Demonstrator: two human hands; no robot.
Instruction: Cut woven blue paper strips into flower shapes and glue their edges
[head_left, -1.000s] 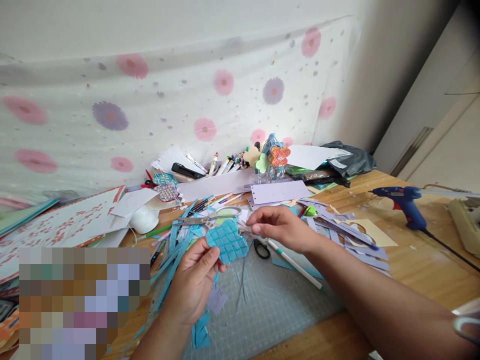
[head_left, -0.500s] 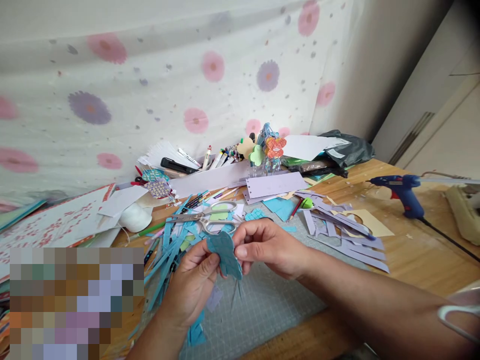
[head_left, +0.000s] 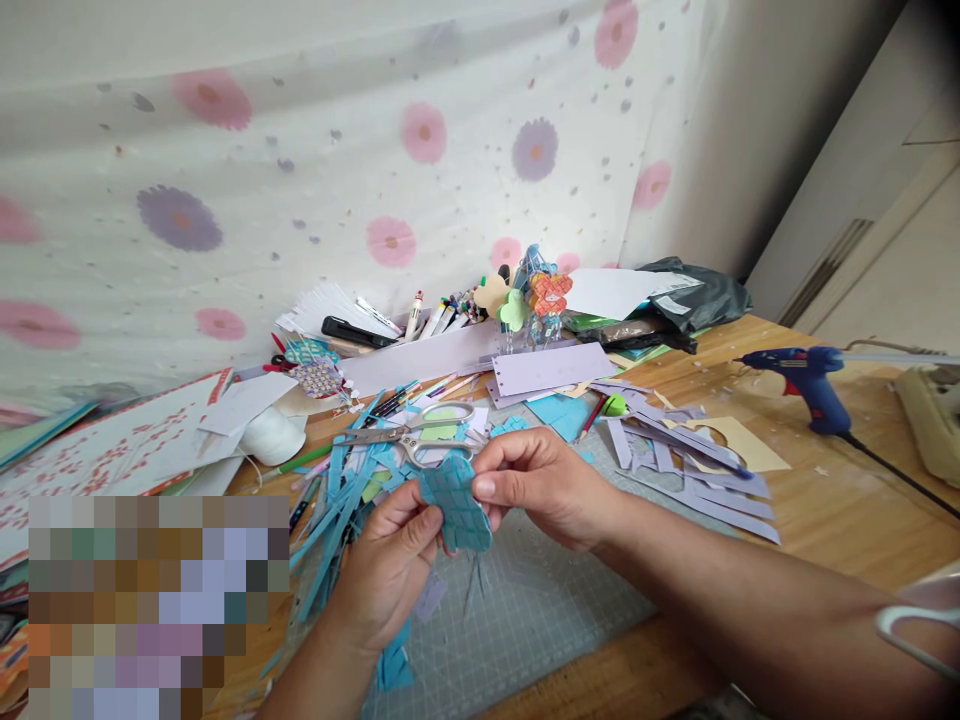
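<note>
Between my hands is a blue paper cutout [head_left: 456,506] with a grid of darker lines and a wavy edge. My left hand [head_left: 396,552] pinches its left side, thumb in front. The fingers of my right hand [head_left: 541,488] are closed on its right edge. Thin strands dangle below the cutout over the grey cutting mat [head_left: 540,610]. Just behind it lie silver scissors [head_left: 409,437], their handles partly on pale paper scraps. Blue paper strips [head_left: 330,560] are heaped to the left of my left hand.
A blue glue gun [head_left: 814,385] rests on the wooden table at the right. Lavender paper scraps [head_left: 697,460] spread behind my right arm. A white thread spool [head_left: 274,437] is at left. Pens [head_left: 435,320] and paper flower ornaments [head_left: 551,295] stand at the back.
The blue cutout has turned so that more of its gridded face shows, and it has shifted slightly right. Both hands keep their hold on it.
</note>
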